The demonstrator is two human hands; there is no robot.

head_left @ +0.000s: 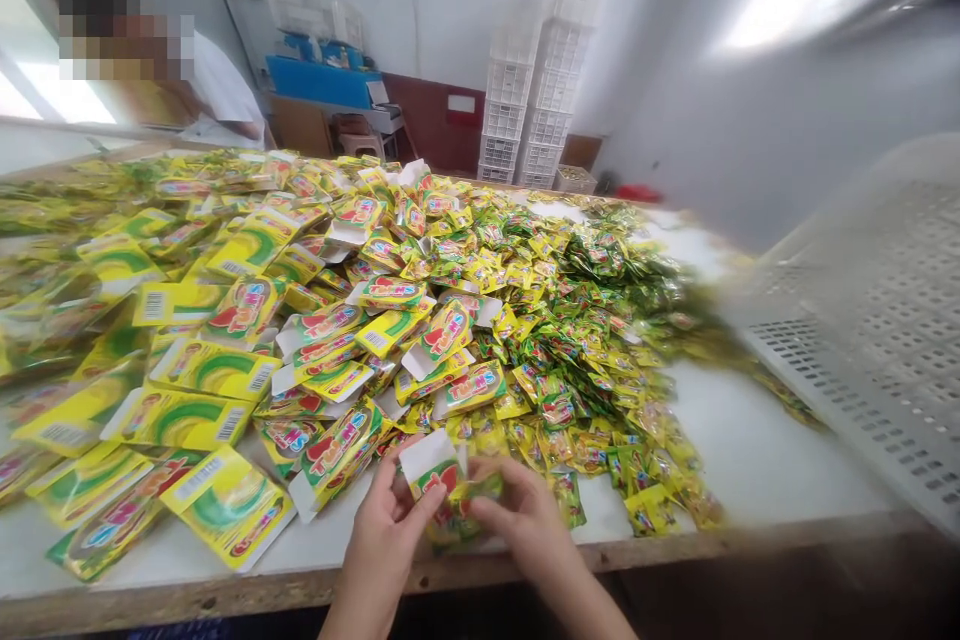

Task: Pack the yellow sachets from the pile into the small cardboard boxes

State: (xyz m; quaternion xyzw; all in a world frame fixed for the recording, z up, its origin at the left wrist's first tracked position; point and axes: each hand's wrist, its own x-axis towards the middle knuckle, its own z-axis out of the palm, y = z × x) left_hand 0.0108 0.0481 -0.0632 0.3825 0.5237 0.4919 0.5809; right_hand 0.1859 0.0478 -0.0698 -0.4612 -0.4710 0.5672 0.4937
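Observation:
At the table's front edge, my left hand (390,525) is closed around a small yellow and green carton (435,465) whose white end flap stands up. My right hand (525,515) is beside it, thumb and fingers pinched on a small green and yellow sachet (482,492) at the carton's side. How far the sachet reaches into the carton cannot be made out. Several printed cartons (345,455) lie just left of my hands, some with flaps open. To the right spreads a heap of small sachets (555,400).
A large pile of flat yellow cartons (202,365) covers the table's left side. A white perforated crate (862,350) stands at the right edge. Stacked white crates (551,90) rise behind the table. Another person (225,90) in a white top is at the far left.

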